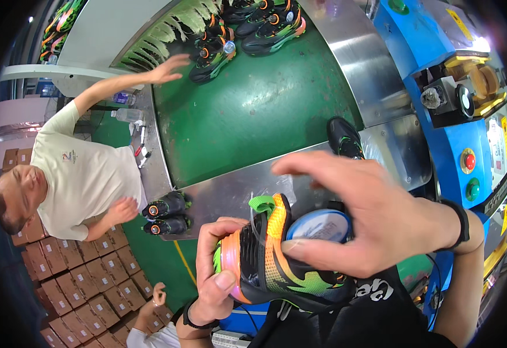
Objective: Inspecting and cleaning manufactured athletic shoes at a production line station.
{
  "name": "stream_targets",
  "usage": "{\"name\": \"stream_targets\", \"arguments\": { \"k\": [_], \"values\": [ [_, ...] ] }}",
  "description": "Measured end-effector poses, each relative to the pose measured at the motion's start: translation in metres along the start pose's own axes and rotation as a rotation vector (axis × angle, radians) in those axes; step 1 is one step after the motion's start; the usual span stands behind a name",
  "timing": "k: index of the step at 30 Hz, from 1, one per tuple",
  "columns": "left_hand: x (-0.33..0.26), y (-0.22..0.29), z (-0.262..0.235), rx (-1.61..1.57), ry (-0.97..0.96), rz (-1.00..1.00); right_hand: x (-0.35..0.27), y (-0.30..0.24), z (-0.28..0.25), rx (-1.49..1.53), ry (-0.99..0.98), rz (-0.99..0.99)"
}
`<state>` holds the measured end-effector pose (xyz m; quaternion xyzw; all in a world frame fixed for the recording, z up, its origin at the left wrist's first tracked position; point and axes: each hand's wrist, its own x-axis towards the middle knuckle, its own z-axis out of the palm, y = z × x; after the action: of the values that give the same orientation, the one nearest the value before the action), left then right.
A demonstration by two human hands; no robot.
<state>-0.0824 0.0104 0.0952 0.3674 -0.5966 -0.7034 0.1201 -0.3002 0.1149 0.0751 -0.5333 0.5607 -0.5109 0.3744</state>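
My left hand (217,287) grips a sports shoe (274,269) in black, orange, yellow and green at its end, fingers and thumb wrapped round the shiny pinkish-orange part. A green fabric loop (261,203) stands up from the shoe's far side. Over the shoe hovers my right hand (369,211), slightly blurred, its thumb and fingers spread wide. Beneath that hand is a round blue-rimmed disc with a pale label (320,226); the thumb lies across its lower edge. Whether it is attached to the shoe I cannot tell. Just beyond my fingers, a dark shoe (344,137) rests by the steel ledge.
A green conveyor belt (247,116) carries several shoes (274,35) at its far end. Two dark shoes (166,213) lie on the steel ledge (213,194). A co-worker (85,168) reaches over the belt from the left. A blue machine (468,156) with buttons stands at right.
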Motion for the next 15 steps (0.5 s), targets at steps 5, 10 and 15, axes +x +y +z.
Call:
{"name": "stream_targets", "arguments": {
  "k": [5,10,15],
  "values": [
    [-0.005,-0.002,-0.003,-0.04,0.03,0.041,-0.019,-0.005,-0.036,-0.304,0.256,-0.193],
    [0.006,-0.002,-0.002,-0.054,-0.119,0.075,-0.018,-0.025,-0.012,-0.205,-0.046,-0.073],
    [0.008,-0.005,-0.007,0.022,-0.167,0.125,-0.014,-0.017,0.004,0.003,-0.205,0.017]
  ]
}}
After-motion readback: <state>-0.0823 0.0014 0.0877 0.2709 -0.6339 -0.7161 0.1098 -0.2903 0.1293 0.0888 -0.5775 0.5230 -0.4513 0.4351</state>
